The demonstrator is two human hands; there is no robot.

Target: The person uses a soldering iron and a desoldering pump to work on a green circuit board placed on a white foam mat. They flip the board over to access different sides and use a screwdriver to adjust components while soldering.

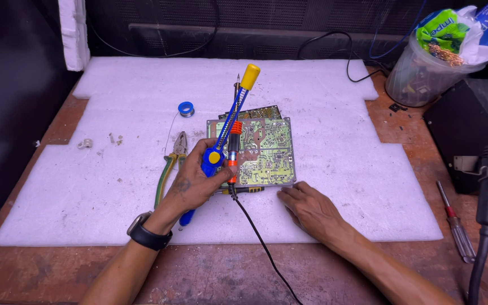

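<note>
Near the green printed circuit board (pixel 258 151), your left hand (pixel 196 183) is gripping the blue-and-yellow desoldering pump (pixel 230 121) and orange-handled soldering iron (pixel 233 148) while your right hand (pixel 312 210), open, is steadying the board's near edge; desoldering seems underway, calling for tips down on a joint.

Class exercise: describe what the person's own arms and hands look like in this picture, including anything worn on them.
Both forearms are bare, without sleeves or gloves. The left hand has a small dark mark on its back, and a black watch with a pale face sits on that wrist. The right hand wears nothing.

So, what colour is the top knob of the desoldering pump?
Yellow knob, seen in the head view.
</note>
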